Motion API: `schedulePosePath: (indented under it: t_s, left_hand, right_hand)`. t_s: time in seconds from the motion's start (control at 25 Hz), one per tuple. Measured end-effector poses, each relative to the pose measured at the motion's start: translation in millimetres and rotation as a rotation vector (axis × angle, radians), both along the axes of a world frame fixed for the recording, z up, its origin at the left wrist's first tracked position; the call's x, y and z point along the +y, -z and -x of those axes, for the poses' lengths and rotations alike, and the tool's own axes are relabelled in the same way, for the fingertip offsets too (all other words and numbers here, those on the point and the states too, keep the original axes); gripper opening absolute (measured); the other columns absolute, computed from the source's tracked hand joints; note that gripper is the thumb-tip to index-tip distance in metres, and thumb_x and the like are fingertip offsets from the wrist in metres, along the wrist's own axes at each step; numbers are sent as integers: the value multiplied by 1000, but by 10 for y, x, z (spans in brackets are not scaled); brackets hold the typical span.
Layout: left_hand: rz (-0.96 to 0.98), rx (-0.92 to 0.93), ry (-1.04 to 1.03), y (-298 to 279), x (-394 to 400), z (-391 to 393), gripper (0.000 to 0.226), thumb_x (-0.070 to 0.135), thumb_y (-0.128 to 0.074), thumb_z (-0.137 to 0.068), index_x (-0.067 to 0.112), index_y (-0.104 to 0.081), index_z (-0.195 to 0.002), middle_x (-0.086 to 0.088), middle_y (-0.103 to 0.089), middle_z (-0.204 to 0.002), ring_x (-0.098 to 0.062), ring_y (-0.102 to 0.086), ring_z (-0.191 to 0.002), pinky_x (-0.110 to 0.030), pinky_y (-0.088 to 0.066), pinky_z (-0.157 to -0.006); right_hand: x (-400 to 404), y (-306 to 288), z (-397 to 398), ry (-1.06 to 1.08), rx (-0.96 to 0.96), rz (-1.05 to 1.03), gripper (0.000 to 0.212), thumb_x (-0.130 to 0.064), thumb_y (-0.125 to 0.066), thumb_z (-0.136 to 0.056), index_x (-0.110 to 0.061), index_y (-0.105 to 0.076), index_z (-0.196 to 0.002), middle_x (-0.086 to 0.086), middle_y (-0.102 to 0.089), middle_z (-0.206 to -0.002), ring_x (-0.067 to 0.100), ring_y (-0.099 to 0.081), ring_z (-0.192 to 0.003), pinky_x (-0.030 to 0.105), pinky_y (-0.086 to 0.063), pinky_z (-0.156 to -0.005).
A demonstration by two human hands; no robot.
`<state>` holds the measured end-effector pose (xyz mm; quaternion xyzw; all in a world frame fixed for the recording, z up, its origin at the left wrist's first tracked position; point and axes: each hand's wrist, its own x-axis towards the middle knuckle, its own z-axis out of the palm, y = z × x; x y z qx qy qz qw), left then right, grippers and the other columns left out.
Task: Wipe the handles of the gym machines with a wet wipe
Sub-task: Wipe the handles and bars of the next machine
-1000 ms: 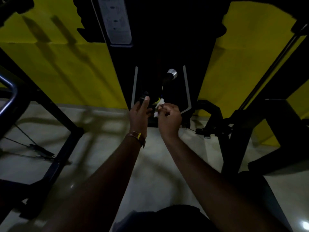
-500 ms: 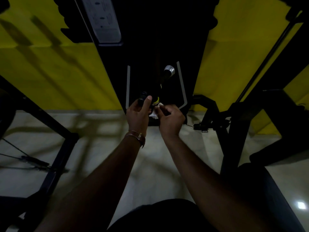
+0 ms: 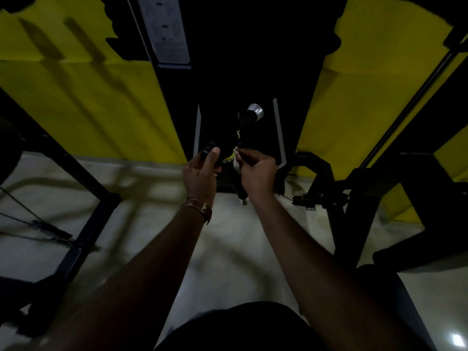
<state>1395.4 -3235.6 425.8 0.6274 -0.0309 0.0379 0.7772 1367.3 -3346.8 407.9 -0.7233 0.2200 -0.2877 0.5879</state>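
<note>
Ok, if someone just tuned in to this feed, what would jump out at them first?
Probably the two bare arms reaching to centre frame, where the left hand grips a black handle and the right hand pinches a white wet wipe beside it. Next, the yellow wall behind the dark machine, and a silver-capped handle just above the hands.

Pale placard [image 3: 166, 31] on the dark machine [image 3: 253, 59], its printed marks too blurred and dim to read, no other legible text
</note>
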Motion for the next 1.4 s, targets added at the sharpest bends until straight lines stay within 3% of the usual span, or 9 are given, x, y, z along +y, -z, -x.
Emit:
schedulePosePath:
  t_s: [0.12, 0.28, 0.44, 0.56, 0.76, 0.92, 1.08, 1.32, 1.4]
  left_hand:
    - [-5, -14, -26, -13, 28, 9, 19, 28, -69, -84, 12, -76, -89, -9, -75, -82, -27, -68, -75, -39, -53, -66]
    - [-31, -17, 6, -74, 56, 14, 17, 19, -66, -88, 5, -74, -91, -11, -73, -81, -25, -69, -75, -34, -54, -64]
    - [-40, 12, 28, -117, 82, 44, 19, 15, -65, -90, -1, -72, -98, -13, -74, -86, -22, -68, -73, -34, -54, -65]
    - [-69, 47, 50, -137, 96, 32, 21, 16, -65, -91, -1, -72, -101, -11, -74, -87, -19, -69, -73, -35, -55, -69]
    - [-133, 29, 86, -244, 162, 107, 15, 15, -63, -92, 7, -73, -100, -2, -76, -85, -9, -71, -80, -23, -56, -70]
    - [-129, 37, 78, -370, 130, 184, 10, 9, -62, -91, 6, -72, -90, 9, -71, -62, 0, -65, -59, -13, -46, -54]
    - [-130, 41, 63, -414, 105, 238, 14, 9, -61, -92, 2, -70, -100, 11, -69, -57, 3, -59, -51, -10, -43, -51]
    - [-128, 53, 71, -424, 155, 256, 14, 7, -62, -92, -2, -70, -98, 10, -67, -56, 3, -59, -52, -11, -44, -53]
    - [-147, 52, 79, -408, 168, 243, 16, 10, -62, -92, -2, -70, -100, 12, -66, -56, 4, -57, -51, -11, -43, -54]
  right_hand:
    - [-183, 44, -60, -189, 96, -162, 12, 1, -70, -84, -3, -76, -93, 4, -73, -80, 3, -68, -70, 29, -59, -71]
    - [-261, -24, -231, -378, 80, -258, 14, 9, -62, -87, 6, -71, -98, -8, -70, -65, -3, -63, -59, 14, -48, -59]
    - [-330, -104, -218, -546, 190, -272, 11, 12, -56, -88, 13, -66, -94, -8, -60, -50, -1, -51, -43, 13, -42, -46]
    - [-231, -237, -273, -376, 63, -342, 17, 12, -57, -88, -1, -67, -82, 2, -65, -68, 2, -60, -57, 17, -50, -59]
    - [-127, 174, 181, -142, 88, 39, 7, -8, -75, -81, -12, -75, -87, 0, -73, -83, 7, -67, -75, 31, -58, -74]
    - [205, -50, 107, -73, -129, 375, 10, -14, -77, -74, -10, -71, -80, 5, -66, -83, 12, -61, -71, 25, -53, -65]
    - [275, 198, 10, -93, 14, 572, 11, -15, -70, -73, -4, -69, -76, 12, -65, -79, 28, -64, -67, 28, -50, -62]
    - [293, -17, 59, -26, -134, 568, 22, -20, -57, -76, -2, -69, -74, 14, -64, -74, 22, -59, -63, 26, -48, -60]
    - [249, 125, 129, -43, -44, 348, 10, -10, -63, -78, -2, -67, -75, 11, -63, -74, 18, -57, -64, 26, -45, -62]
